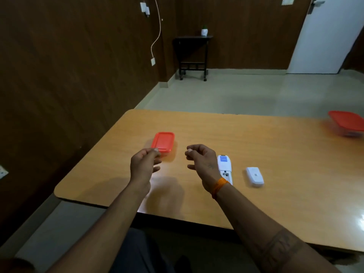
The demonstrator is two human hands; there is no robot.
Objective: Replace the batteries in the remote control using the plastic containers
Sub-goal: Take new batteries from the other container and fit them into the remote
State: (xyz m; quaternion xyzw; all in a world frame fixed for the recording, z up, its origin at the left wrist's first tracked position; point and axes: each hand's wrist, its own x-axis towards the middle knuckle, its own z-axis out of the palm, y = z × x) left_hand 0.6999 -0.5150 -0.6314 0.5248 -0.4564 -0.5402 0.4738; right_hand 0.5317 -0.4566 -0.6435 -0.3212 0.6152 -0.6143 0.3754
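A small clear container with a red lid (163, 141) sits closed on the wooden table (275, 154), left of centre. My left hand (144, 166) hovers at its near corner with thumb and forefinger together; whether they pinch anything is unclear. My right hand (201, 160) hangs above the table with loosely curled fingers and holds nothing. Just right of its wrist lies the white remote control (224, 166), back side up, its battery bay uncovered. The white battery cover (254, 176) lies by itself to the remote's right. A second red-lidded container (347, 124) stands at the far right edge.
The table's left edge is rounded and drops to the tiled floor (236, 91). A brown panelled wall runs along the left. A small dark side table (193, 56) with a potted plant stands in the far corner, and a white door (325, 36) is at the back right.
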